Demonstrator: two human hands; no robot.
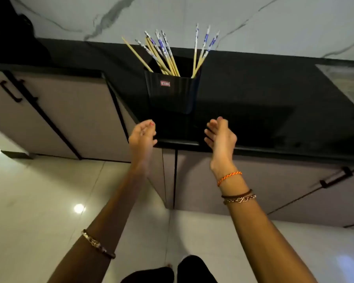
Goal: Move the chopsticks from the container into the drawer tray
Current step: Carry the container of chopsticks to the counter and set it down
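In the container (172,92), chopsticks (164,54) upright, patterned tips up

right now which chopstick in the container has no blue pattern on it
The plain yellow chopstick leaning farthest left out of the container; its top end is bare, while the others' tops carry blue-and-white patterning.

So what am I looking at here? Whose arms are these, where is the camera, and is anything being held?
There is no machine here: a person wears a camera on the head, looking forward and down, so you see their own arms. The left hand and right hand reach toward a black container standing on a dark countertop. Chopsticks stick out of it, some with blue patterned ends. Both hands hold nothing; their fingers are loosely curled. Cabinet doors sit below the counter. No open drawer shows.
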